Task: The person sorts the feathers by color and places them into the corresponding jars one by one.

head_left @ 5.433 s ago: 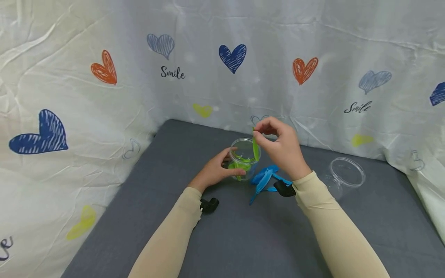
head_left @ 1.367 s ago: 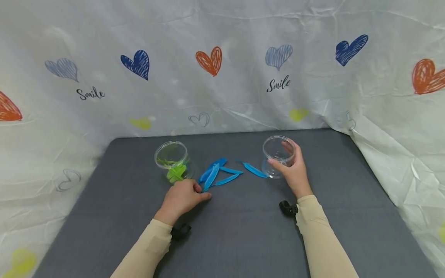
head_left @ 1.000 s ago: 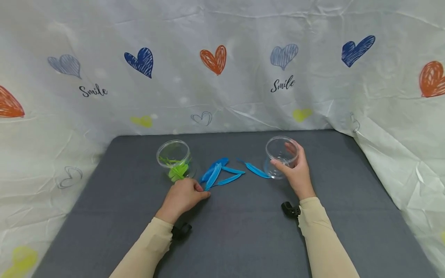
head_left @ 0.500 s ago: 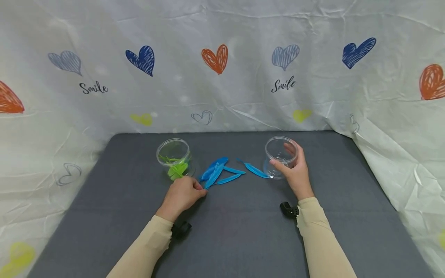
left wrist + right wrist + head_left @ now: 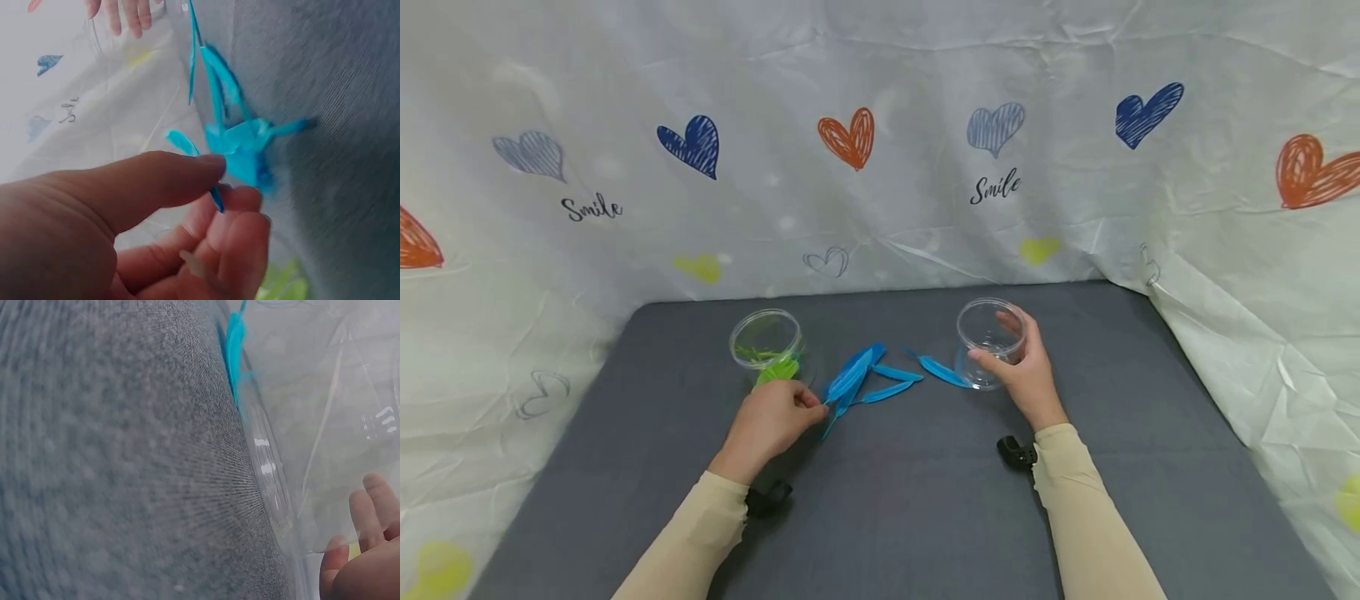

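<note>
My left hand pinches a blue feather between thumb and forefinger; its vane stands out past the fingertips in the left wrist view. Several more blue feathers lie in a loose cluster just beyond. My right hand grips a clear plastic cup round its side, thumb in front and fingers behind. I see nothing inside that cup, which stands upright on the cloth. A lone blue feather lies against its left side. Behind my left hand stands a second clear cup with green feathers in it.
A dark grey cloth covers the table. Behind it and at both sides hangs a pale curtain printed with hearts and "Smile". Black straps with small devices sit at both wrists.
Earlier, my left hand held the green-feather cup while my right hand lowered a green feather. Since then my right hand has taken the other cup. My left hand has now lifted a blue feather slightly leftward.
</note>
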Demonstrator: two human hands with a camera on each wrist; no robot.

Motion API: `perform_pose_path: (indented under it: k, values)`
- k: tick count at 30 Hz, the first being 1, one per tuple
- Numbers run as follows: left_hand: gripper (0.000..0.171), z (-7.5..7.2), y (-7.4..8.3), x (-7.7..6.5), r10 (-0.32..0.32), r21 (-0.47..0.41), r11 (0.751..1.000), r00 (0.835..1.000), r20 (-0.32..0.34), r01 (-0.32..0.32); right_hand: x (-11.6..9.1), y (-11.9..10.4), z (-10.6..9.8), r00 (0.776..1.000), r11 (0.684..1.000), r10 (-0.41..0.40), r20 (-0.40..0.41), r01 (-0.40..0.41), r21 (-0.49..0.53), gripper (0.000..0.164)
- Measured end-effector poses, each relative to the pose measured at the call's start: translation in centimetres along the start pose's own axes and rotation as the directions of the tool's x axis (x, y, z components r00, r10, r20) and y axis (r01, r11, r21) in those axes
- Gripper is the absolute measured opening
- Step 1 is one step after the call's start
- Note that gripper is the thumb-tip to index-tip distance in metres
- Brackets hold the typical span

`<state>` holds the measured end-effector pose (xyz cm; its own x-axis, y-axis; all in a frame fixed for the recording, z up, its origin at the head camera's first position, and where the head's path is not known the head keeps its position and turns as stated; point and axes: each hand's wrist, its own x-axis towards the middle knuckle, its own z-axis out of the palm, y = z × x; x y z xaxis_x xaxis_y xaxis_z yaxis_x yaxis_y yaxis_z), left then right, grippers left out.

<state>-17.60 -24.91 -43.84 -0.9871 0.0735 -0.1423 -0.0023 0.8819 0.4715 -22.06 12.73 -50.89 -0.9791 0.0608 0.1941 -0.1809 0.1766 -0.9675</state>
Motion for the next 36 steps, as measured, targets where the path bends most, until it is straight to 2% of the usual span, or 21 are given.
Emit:
perform_pose_path:
  k: [3,7,12,18,23,27,33,36]
  values:
    - [0.015,-0.9,0.8,0.1,0.084,0.027,0.996,0.996,-0.010,-0.084,0.0,0.1,-0.2,1.000,1.000,0.007,0.003,-0.007,0.001,0.092]
    - [0.011,-2.4,3.0,0.6,0.212,0.090,0.974,0.977,-0.021,-0.210,0.0,0.1,-0.4,1.000,1.000,0.022,0.013,-0.022,0.001,0.093]
    - [0.010,-4.6,6.8,2.4,0.353,0.187,0.921,0.935,-0.035,-0.340,-0.1,0.4,-0.5,0.999,0.999,0.034,0.020,-0.034,0.005,0.094]
    - [0.010,-6.1,11.4,4.9,0.463,0.252,0.856,0.886,0.012,-0.450,0.0,0.7,-0.2,0.999,0.999,0.040,0.024,-0.041,0.013,0.094]
    - [0.011,-6.1,14.9,7.0,0.538,0.295,0.796,0.841,0.056,-0.529,0.2,0.6,-0.1,0.999,0.999,0.039,0.024,-0.039,-0.002,0.095]
    - [0.013,-5.6,17.2,8.3,0.574,0.295,0.762,0.812,0.106,-0.576,0.3,0.5,-0.4,0.999,0.999,0.033,0.013,-0.033,-0.014,0.096]
    - [0.013,-4.8,19.4,9.3,0.576,0.341,0.731,0.802,0.154,-0.591,0.5,0.3,-0.3,0.999,1.000,0.026,0.021,-0.026,0.007,0.095]
    - [0.015,-4.3,20.3,9.4,0.588,0.372,0.708,0.793,0.163,-0.601,0.5,0.2,-0.2,0.999,0.999,0.022,0.026,-0.023,0.030,0.095]
